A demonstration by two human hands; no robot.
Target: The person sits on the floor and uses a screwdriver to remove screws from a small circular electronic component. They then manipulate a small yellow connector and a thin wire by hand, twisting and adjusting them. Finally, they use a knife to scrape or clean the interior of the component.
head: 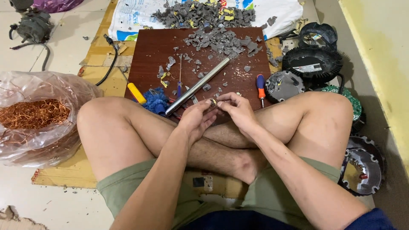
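Bare skin is filling the near ground: you are sitting cross-legged, forearms running in over your shins, both wrists bent so the hands are meeting above your ankles. Your left hand (197, 118) is cupping palm-up, fingers curled, pinching one end of a small metal piece (212, 102); your right hand (237, 110) is closing thumb and forefinger on its other end (too small to tell what kind of part it is). The piece is hovering just over the near edge of the dark wooden board (153, 51). Just beyond your knuckles a steel rod (197, 86) is lying slantwise, with a yellow-handled tool (136, 93) to its left and an orange-handled screwdriver (260, 86) to its right. Grey broken fragments (219, 39) are crowding the board's far edge, leaving bare wood at its left.
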